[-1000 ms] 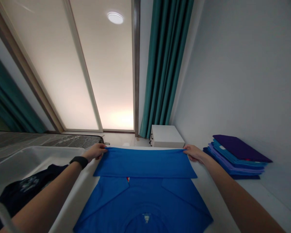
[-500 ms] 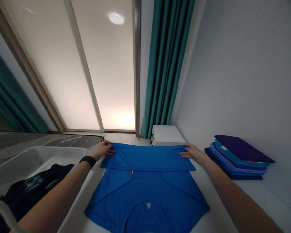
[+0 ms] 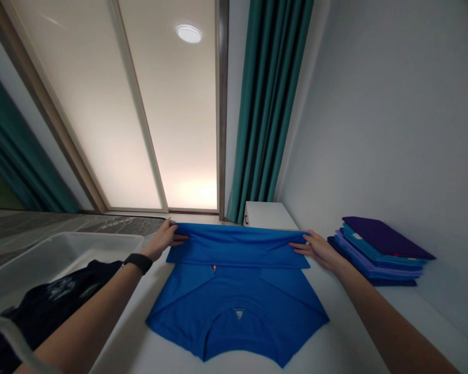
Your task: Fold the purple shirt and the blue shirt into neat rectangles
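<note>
A: Where do we have the blue shirt (image 3: 237, 285)?
B: We have it in front of us, upon the white tabletop (image 3: 347, 327). Let us take the shirt's middle as the centre of our clock. Its neck opening is toward six o'clock, with a small pale print inside, and a folded band of cloth crosses it at twelve.
A: And how are our hands?
B: At eleven o'clock, our left hand (image 3: 161, 241) pinches the far corner of this band between thumb and finger, while other fingers are stretched over the cloth. At one o'clock, our right hand (image 3: 317, 248) pinches the opposite corner in similar manner, its fingers a little spread. The far edge is drawn almost straight between them. If this edge touches the tabletop, we cannot tell.
A: What do we see around?
B: At nine o'clock we see a translucent bin (image 3: 101, 244) with dark clothes (image 3: 66, 293) inside. On our left wrist is a black band (image 3: 139, 261). At two o'clock, beside the wall (image 3: 405, 130), there is a stack of folded clothes (image 3: 378, 254), dark purple on top. Beyond the shirt, near twelve o'clock, stand a white cabinet (image 3: 271, 214) and a teal curtain (image 3: 269, 104).
</note>
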`<state>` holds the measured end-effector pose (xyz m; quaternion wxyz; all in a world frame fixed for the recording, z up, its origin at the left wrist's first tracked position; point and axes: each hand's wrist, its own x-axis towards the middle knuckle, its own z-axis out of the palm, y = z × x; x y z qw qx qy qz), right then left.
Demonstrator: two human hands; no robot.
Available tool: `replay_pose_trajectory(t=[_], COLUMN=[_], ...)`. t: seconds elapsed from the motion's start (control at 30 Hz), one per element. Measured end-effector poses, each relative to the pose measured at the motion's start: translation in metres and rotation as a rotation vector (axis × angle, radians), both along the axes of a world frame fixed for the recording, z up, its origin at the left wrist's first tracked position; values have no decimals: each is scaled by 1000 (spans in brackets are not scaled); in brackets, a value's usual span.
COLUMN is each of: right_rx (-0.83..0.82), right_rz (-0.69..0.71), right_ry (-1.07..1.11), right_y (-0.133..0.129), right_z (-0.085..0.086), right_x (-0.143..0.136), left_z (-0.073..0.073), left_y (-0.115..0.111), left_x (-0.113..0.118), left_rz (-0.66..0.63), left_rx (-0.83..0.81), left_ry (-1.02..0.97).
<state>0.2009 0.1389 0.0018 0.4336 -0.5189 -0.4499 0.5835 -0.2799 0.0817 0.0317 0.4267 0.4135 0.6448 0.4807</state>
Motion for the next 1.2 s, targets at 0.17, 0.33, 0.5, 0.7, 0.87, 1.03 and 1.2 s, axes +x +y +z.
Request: replay_pose_trajectory(t=[0.17,0.33,0.5,0.7,0.87,1.03,1.2], right_rx=[37,40,108,204,215,276,345], right_rz=[-14,-31,-11,26,42,73,0], right_ry=[18,48,-42,-72,-111,-326,-502], right_y=[-17,-32,-49,-84,-127,-150,-147], right_z=[9,20,23,6,-15,-31,-39], right_x=[-1,-2,3,20,29,32,23], left_z=[8,12,10,-4,-29,-49,-59], left_y=[-14,-28,-47,-93,-141,-166,-164], left_x=[6,8,5,1,-2,-9,-4], left_rz=[43,49,60,66,28,-49,-35], left_rx=[76,142,193,246,238,264,308], left_ry=[-50,-82,-127,-151,-91,257,555])
